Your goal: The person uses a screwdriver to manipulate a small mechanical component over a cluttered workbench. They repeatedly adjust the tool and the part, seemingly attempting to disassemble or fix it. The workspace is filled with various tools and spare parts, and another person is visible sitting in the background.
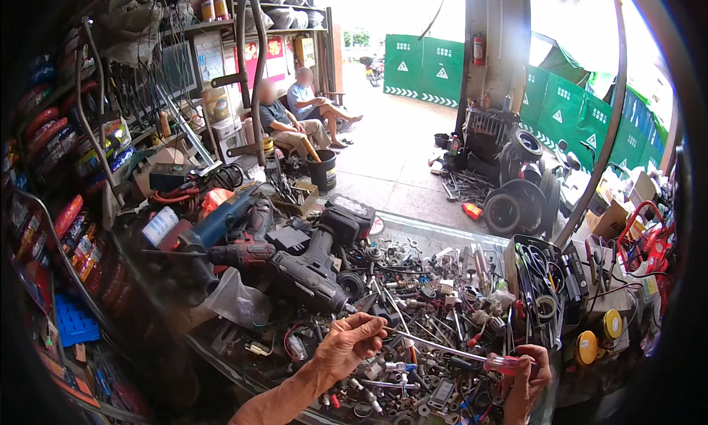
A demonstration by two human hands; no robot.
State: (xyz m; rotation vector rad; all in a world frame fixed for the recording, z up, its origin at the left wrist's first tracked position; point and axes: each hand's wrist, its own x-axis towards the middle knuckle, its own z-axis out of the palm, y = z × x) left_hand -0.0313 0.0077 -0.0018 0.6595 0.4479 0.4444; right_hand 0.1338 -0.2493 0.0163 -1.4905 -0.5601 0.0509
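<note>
Left hand (350, 346) curled, thumb and fingertips pinched together at the tip end of a long-shafted screwdriver (503, 364); right hand (534, 375) closed round its translucent reddish handle, fingers bent. Screwdriver lies slantwise in the air between the two, handle lower and to the right, above a table (435, 232) thick with small metal parts (435, 292): bolts, sockets, rods, rings, scraps of wire. Beyond the left hand, a dark cordless power tool (310, 266) with its battery pack uppermost; past it to the left, a blue angle grinder (227, 217). Crumpled clear plastic bag (237, 299) near the power tool. Near the right hand, farther back, an open box (515, 266) crammed with pliers and other hand tools; two round yellow lids (587, 347) to the right of that hand. Blue plastic tray (76, 322) low at far left. Background: two seated people (284, 121), a black bucket (322, 173) in front of them, green barrier panels (424, 67) outside.
</note>
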